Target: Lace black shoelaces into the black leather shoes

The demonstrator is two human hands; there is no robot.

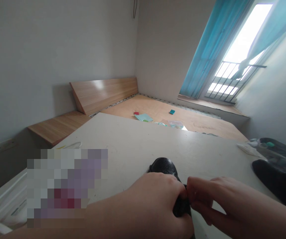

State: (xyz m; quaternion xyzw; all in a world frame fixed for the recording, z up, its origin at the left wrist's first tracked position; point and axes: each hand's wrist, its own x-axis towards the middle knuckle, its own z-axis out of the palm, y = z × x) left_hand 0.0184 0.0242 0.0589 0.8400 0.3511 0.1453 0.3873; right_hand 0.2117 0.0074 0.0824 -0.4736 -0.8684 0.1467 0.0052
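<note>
1. We can't say what the black pebbled object (164, 167) is: its glossy, grainy surface could be leather or plastic, and our hands cover most of it. Its lower end is cut off by the frame.
2. Our left hand (155, 202) is clenched around the object's lower part. Our right hand (217, 202) comes in from the other side, with its fingers (195, 186) curled at the object's edge. We can't tell whether they're pinching it or only touching it.
3. The object sits between our hands, just above the white worktop (138, 149). We can't tell if it touches the surface.
4. A pixelated patch (67, 187) hides the left part of the view, so we can't make out what's there.
5. At the right edge, a clear plastic bag (269, 149) lies beside a black padded item (279, 182), which runs out of frame.
6. Beyond the worktop is a low wooden bed frame (103, 94). On its board are a pale teal booklet (143, 117), a small red item (136, 113), a teal item (172, 112) and a clear container (176, 124), all too small to identify.
7. Blue curtains (205, 56) hang at a bright window with a metal railing (230, 79).
</note>
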